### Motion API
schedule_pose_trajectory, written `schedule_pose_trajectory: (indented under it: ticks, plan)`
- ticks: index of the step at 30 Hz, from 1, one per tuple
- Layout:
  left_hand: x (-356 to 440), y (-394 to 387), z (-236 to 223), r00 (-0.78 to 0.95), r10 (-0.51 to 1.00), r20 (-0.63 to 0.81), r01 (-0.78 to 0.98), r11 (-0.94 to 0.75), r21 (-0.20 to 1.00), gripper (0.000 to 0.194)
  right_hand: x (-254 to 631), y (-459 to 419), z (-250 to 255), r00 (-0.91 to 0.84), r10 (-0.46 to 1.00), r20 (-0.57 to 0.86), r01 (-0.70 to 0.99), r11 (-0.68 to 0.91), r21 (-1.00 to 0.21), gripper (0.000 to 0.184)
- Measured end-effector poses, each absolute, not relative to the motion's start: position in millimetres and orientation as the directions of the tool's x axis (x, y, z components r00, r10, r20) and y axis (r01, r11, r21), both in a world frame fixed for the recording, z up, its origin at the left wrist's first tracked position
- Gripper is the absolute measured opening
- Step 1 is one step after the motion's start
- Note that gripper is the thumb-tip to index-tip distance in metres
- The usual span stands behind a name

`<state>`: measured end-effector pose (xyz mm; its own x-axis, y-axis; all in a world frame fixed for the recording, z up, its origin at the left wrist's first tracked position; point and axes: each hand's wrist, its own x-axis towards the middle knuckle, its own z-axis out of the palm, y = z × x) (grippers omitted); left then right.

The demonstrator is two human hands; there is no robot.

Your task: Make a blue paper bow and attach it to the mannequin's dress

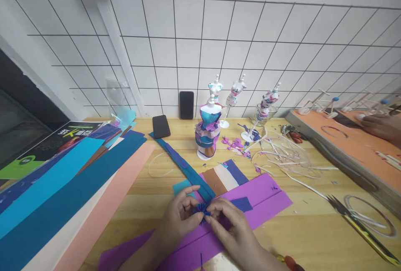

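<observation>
Both hands meet over a purple foam sheet (263, 204) near the table's front edge. My left hand (178, 221) and my right hand (232, 223) pinch a small dark blue fringed foam flower (201, 210) between their fingertips. Just behind the flower lies a long teal foam strip (183, 164). Brown, white and blue foam pieces (224, 177) lie next to the strip. A small mannequin dressed in teal, purple and brown foam (207, 131) stands upright further back.
Large foam sheets (62, 196) in blue, teal and peach fan out at the left. Two phones (161, 126) sit by the grid wall. Three more mini mannequins (234, 95), white strip scraps (282, 154) and scissors (360, 225) lie right. Another person's hand (380, 127) rests on an orange board (360, 145).
</observation>
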<state>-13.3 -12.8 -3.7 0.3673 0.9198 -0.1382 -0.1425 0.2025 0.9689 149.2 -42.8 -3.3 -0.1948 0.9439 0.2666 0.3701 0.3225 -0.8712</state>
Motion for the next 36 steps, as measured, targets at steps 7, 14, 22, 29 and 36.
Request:
schedule_pose_trajectory:
  ticks: [7, 14, 22, 29, 36]
  plan:
    - [-15.8, -13.5, -6.4, 0.412, 0.9, -0.141, -0.196, 0.238, 0.951, 0.05, 150.8, -43.3, -2.1, -0.215, 0.939, 0.267, 0.388, 0.333, -0.86, 0.007]
    - [-15.1, -13.0, -2.3, 0.426, 0.892, -0.152, -0.178, 0.247, 0.952, 0.05, 151.1, -43.4, -1.4, -0.243, 0.922, 0.301, 0.406, 0.379, -0.832, 0.01]
    - [-15.4, -13.5, -7.0, 0.418, 0.896, -0.146, -0.163, 0.232, 0.959, 0.048, 151.3, -42.7, -0.2, -0.249, 0.918, 0.31, 0.401, 0.389, -0.83, 0.011]
    - [-15.5, -13.0, -2.7, 0.404, 0.9, -0.164, -0.14, 0.238, 0.961, 0.048, 154.0, -42.6, -1.4, -0.27, 0.902, 0.337, 0.437, 0.427, -0.792, 0.013]
    - [-13.5, -11.7, -2.5, 0.36, 0.918, -0.167, -0.148, 0.233, 0.961, 0.047, 156.8, -43.2, 0.9, -0.33, 0.865, 0.377, 0.542, 0.501, -0.675, 0.016]
